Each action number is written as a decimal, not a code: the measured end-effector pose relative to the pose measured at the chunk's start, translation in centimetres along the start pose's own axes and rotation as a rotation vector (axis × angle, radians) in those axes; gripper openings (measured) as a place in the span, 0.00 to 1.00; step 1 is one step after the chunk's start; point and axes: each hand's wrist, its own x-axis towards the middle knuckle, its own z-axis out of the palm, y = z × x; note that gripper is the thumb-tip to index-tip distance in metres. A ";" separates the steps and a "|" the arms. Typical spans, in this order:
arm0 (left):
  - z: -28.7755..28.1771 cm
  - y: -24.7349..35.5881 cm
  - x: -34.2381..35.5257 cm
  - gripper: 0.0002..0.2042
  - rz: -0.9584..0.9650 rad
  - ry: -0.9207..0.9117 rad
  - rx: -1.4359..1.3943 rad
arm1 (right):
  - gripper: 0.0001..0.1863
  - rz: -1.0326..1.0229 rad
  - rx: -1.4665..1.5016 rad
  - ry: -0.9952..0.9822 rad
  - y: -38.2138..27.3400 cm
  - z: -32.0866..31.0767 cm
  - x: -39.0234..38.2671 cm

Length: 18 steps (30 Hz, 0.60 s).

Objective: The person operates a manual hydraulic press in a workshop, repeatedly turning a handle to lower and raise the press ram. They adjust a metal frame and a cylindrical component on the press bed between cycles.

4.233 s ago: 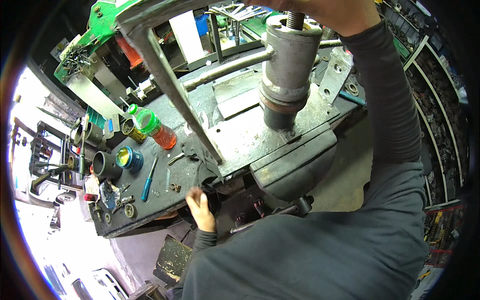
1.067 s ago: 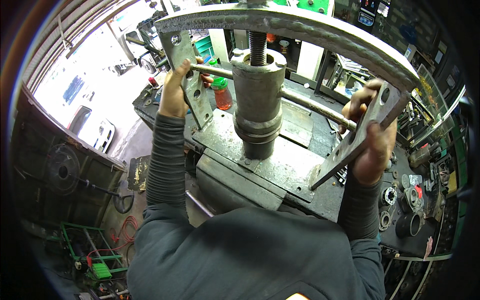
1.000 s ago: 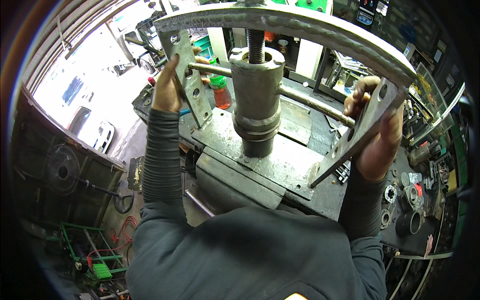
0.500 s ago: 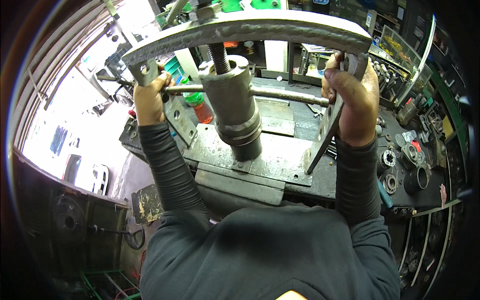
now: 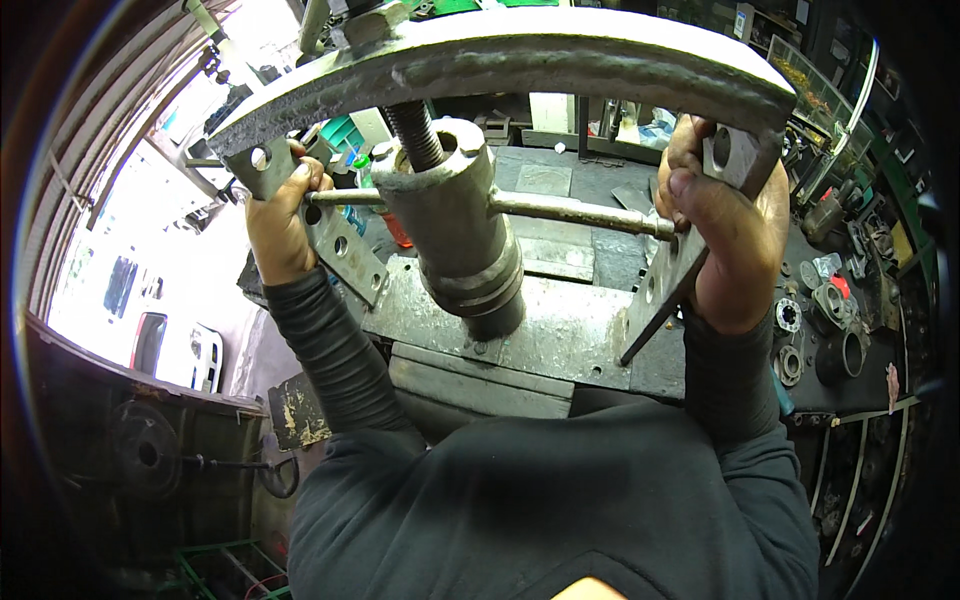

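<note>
A heavy metal frame stands in front of me, with a thick curved top beam [image 5: 540, 62] and two side plates with holes. My left hand [image 5: 280, 228] is closed round the left side plate [image 5: 345, 262], near the beam. On the opposite side my right hand [image 5: 738, 235] grips the right side plate [image 5: 664, 290], its thumb pressed against the metal. Between the plates rises a grey metal cylinder [image 5: 440, 215], slightly tilted, with a threaded screw [image 5: 413, 137] at its top. A cross rod [image 5: 580, 212] sticks out on both sides of it. Below lies a worn metal base plate [image 5: 560, 325].
A dark workbench [image 5: 625, 255] lies behind the frame. Metal rings and machine parts [image 5: 790, 318] crowd its right side, with an upright dark sleeve [image 5: 843, 355] among them. A bottle with orange liquid [image 5: 396, 230] is partly hidden behind the cylinder. Daylight enters at the left.
The frame's beam looks larger and nearer, and its ends sit wider apart in view. Both hands have shifted outward and a little lower in view, still holding the side plates.
</note>
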 end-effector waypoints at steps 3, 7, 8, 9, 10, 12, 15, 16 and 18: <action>0.5 0.1 -0.2 0.09 0.052 0.020 0.032 | 0.18 -0.019 0.028 0.031 0.0 0.3 -0.1; 0.4 0.0 0.2 0.10 0.044 0.010 0.006 | 0.16 -0.098 -0.065 -0.027 0.5 -0.5 0.2; 0.1 -0.2 0.2 0.10 0.047 0.005 -0.003 | 0.14 -0.066 -0.040 -0.013 0.5 -0.3 0.1; -0.1 -0.4 0.4 0.10 0.051 -0.005 -0.019 | 0.13 -0.038 -0.021 0.004 0.4 -0.3 0.0; -0.3 -0.5 0.4 0.09 0.024 0.000 0.001 | 0.14 -0.072 -0.102 -0.038 0.5 -0.5 0.0; 0.3 -0.7 0.7 0.05 0.050 -0.012 0.015 | 0.17 -0.241 -0.347 -0.061 1.1 -1.5 0.3; -1.5 -1.1 0.9 0.04 0.027 0.032 0.116 | 0.13 -0.163 -0.269 -0.063 0.5 -1.1 0.5; -0.8 -0.6 1.0 0.04 0.046 0.002 0.047 | 0.11 -0.159 -0.255 -0.055 0.1 -0.7 0.5; -0.7 -0.4 0.2 0.06 0.006 -0.032 -0.074 | 0.09 -0.015 -0.036 -0.025 -0.1 -0.2 0.0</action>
